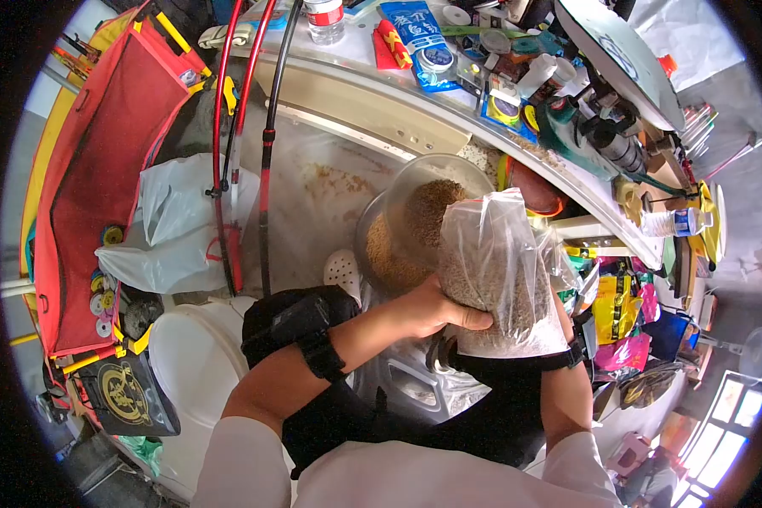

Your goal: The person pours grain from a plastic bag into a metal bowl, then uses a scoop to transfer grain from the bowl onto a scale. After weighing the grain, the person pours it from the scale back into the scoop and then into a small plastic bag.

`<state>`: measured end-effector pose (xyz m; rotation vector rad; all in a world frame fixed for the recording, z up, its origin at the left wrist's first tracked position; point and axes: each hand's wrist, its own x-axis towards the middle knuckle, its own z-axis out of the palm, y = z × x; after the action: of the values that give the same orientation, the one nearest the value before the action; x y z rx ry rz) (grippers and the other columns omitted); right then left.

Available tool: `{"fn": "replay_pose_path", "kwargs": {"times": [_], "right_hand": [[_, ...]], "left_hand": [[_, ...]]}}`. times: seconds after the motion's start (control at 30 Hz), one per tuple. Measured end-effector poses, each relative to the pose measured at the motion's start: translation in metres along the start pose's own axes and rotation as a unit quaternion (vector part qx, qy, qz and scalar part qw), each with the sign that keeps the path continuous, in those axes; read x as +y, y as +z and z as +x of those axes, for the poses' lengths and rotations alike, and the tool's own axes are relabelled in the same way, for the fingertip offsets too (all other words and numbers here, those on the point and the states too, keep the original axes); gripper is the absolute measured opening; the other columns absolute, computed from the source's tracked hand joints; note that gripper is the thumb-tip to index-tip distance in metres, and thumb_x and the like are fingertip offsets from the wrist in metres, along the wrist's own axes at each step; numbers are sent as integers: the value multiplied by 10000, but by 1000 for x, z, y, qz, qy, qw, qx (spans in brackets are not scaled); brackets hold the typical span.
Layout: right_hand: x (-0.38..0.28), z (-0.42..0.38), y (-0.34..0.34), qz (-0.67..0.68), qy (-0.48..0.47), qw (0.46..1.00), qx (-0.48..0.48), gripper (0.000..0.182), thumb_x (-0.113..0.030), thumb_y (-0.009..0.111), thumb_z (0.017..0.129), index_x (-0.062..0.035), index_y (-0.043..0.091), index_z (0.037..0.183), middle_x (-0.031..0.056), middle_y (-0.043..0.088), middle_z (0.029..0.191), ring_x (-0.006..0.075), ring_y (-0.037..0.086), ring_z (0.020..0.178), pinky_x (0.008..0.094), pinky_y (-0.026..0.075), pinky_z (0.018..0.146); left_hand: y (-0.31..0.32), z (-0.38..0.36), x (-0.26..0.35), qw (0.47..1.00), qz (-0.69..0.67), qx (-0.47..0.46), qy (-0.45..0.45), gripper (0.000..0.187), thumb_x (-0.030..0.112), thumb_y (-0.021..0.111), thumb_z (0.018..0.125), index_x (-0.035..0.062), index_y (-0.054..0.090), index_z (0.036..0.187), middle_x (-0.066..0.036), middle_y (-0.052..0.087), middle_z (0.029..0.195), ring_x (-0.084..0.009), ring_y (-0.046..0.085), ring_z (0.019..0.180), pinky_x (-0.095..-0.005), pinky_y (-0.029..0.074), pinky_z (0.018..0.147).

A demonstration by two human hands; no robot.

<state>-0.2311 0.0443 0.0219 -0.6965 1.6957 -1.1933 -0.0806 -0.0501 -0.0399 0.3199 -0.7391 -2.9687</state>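
A clear plastic bag (504, 275) of light brown grain-like material is held up over my lap. My left hand (440, 309) grips its lower left side, the thumb lying across the front. My right hand is hidden behind the bag; only the forearm (567, 385) shows at its right edge. Just beyond the bag, a translucent bowl (402, 182) with dark brown granules (436, 207) overlaps a second bowl (364, 237) that holds lighter tan granules (391, 254). A white perforated scoop (341, 269) lies left of the bowls.
A cluttered table (449, 97) runs across the top and right. Red and black poles (267, 135) stand to the left, near a white plastic bag (173, 224), a red fabric tray (102, 186) and a white lidded bucket (196, 360). Colourful packets (618, 309) lie at the right.
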Motion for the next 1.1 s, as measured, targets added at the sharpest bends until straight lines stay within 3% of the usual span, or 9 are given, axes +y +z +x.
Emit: {"fn": "replay_pose_path", "kwargs": {"times": [0.13, 0.3, 0.53, 0.63, 0.73, 0.83, 0.97, 1.1], "right_hand": [[1, 2, 0, 9, 6, 1000, 0, 436, -88, 622, 802, 25, 474, 1196, 102, 573, 1116, 155, 546, 999, 280, 448, 851], [5, 2, 0, 24, 12, 1000, -1, 436, -91, 621, 806, 23, 472, 1199, 99, 571, 1119, 154, 545, 1001, 281, 448, 853], [12, 6, -2, 63, 21, 998, -2, 436, -95, 619, 811, 22, 469, 1203, 95, 569, 1123, 153, 543, 1003, 283, 448, 855], [17, 7, -2, 94, 30, 995, -5, 436, -97, 618, 813, 21, 468, 1205, 93, 568, 1124, 153, 543, 1004, 284, 448, 856], [22, 8, -5, 132, 42, 990, -8, 436, -98, 617, 815, 20, 467, 1207, 91, 567, 1126, 152, 542, 1005, 285, 448, 857], [30, 12, -4, 172, 60, 983, -11, 436, -100, 616, 817, 19, 466, 1209, 89, 567, 1128, 152, 542, 1005, 286, 448, 858], [38, 17, -6, 245, 93, 965, -18, 436, -102, 615, 820, 18, 464, 1211, 87, 565, 1130, 151, 541, 1007, 288, 448, 860], [51, 26, -12, 306, 117, 945, -19, 436, -104, 614, 823, 17, 462, 1213, 85, 564, 1132, 150, 540, 1008, 289, 447, 861]], "left_hand": [[3, -2, 4, 1000, -22, 8, 9, 695, -62, 774, 610, 33, 468, 1227, -75, 573, 1159, -192, 506, 1099, -346, 354, 993], [2, -4, 6, 999, -46, -1, 11, 753, -59, 783, 594, 42, 444, 1258, -69, 569, 1163, -194, 496, 1115, -349, 337, 1006], [-4, -1, 12, 1000, -7, 7, 28, 743, -50, 777, 606, 37, 438, 1262, -72, 567, 1171, -198, 492, 1119, -356, 338, 1002], [-4, 0, 13, 997, 42, 48, 32, 742, -19, 783, 614, 30, 431, 1265, -77, 561, 1179, -197, 482, 1127, -349, 329, 1006], [2, -9, 21, 969, 244, 6, 45, 875, 59, 815, 597, 27, 330, 1324, -87, 481, 1263, -203, 418, 1186, -359, 287, 1036], [3, -12, 22, 953, 299, -37, 38, 875, 65, 815, 601, 24, 329, 1327, -90, 470, 1276, -208, 405, 1199, -356, 283, 1038], [-4, -5, 17, 965, 262, -22, 26, 890, 80, 820, 602, 26, 318, 1335, -93, 454, 1290, -203, 394, 1208, -353, 283, 1038], [0, -7, 23, 952, 306, -12, 23, 890, 88, 816, 615, 31, 303, 1341, -95, 458, 1283, -205, 394, 1209, -354, 281, 1040]]}}
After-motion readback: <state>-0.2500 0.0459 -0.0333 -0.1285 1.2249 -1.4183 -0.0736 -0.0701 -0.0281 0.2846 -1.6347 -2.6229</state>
